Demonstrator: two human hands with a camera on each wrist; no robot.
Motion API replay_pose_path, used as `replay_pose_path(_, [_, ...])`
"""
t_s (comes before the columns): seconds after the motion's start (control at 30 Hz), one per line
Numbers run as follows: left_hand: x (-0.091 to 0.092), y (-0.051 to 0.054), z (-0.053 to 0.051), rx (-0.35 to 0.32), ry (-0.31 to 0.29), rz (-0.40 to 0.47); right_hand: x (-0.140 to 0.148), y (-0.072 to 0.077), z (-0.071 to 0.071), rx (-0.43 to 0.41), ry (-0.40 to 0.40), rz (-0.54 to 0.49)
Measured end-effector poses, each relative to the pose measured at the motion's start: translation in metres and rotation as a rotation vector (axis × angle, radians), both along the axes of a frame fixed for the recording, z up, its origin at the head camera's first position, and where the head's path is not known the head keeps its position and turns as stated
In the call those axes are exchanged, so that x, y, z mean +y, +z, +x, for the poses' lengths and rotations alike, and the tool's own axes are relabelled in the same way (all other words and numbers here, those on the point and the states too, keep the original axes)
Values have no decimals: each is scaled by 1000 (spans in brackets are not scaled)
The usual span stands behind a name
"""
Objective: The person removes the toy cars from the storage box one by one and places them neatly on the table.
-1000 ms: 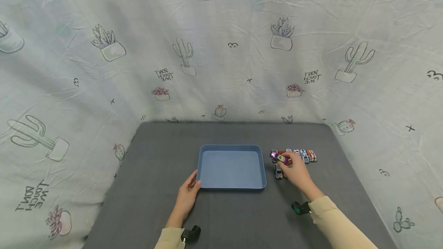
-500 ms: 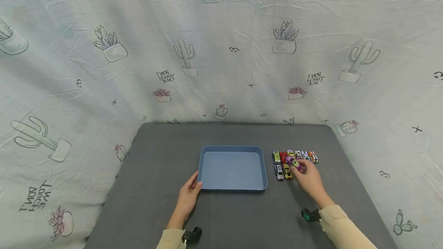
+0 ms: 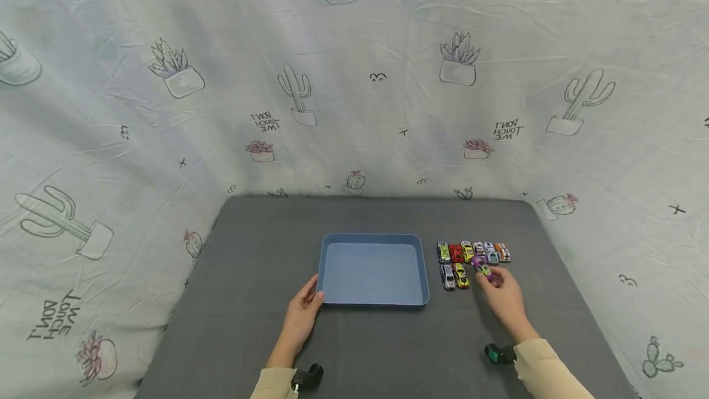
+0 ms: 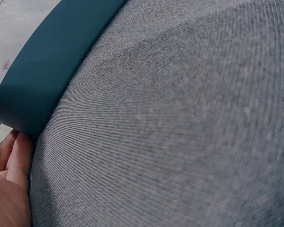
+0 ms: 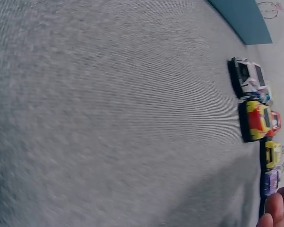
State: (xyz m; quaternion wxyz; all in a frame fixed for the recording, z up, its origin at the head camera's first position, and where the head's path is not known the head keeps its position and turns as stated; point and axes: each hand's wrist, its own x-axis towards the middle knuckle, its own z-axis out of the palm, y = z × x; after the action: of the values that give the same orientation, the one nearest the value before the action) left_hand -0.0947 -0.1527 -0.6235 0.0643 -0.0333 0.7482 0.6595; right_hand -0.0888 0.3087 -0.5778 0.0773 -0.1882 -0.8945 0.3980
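Observation:
My left hand [image 3: 300,320] holds the front left corner of a shallow blue tray [image 3: 373,270]. In the left wrist view, the fingers [image 4: 16,158] meet the outside of the tray's wall [image 4: 45,61]. To the right, my right hand [image 3: 505,302] pinches a purple and green toy car [image 3: 484,270] by its near end. That car is just beside a yellow toy car [image 3: 461,276] and a silver one [image 3: 448,277], in front of the back row. Only fingertips [image 5: 274,208] of the right hand show in its wrist view.
Behind them stand several toy cars in a row, from a lime one [image 3: 444,252] and a red one [image 3: 456,253] to an orange and white one [image 3: 503,252]. A grey cloth [image 3: 382,350] covers the table. A cactus-print curtain [image 3: 354,128] surrounds it.
My right hand has carried the purple car rightward and toward me, from above the left end of the cars to beside the yellow one. The left hand stays at the tray corner.

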Motion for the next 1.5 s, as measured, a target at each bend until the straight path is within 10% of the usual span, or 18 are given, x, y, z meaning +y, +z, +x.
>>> replay_pose_path(0.97, [-11,2,-4,19,0,-22,-13,-26,-7,-55,-55,-97])
replay_pose_path(1.2, [-22,19,-6,-2,-20,9,-24,-33,-15,-44,-38,-113])
replay_pose_path(1.5, [-29,-4,-6,25,1,-22,-30,-31,-16,-22,-38,-136])
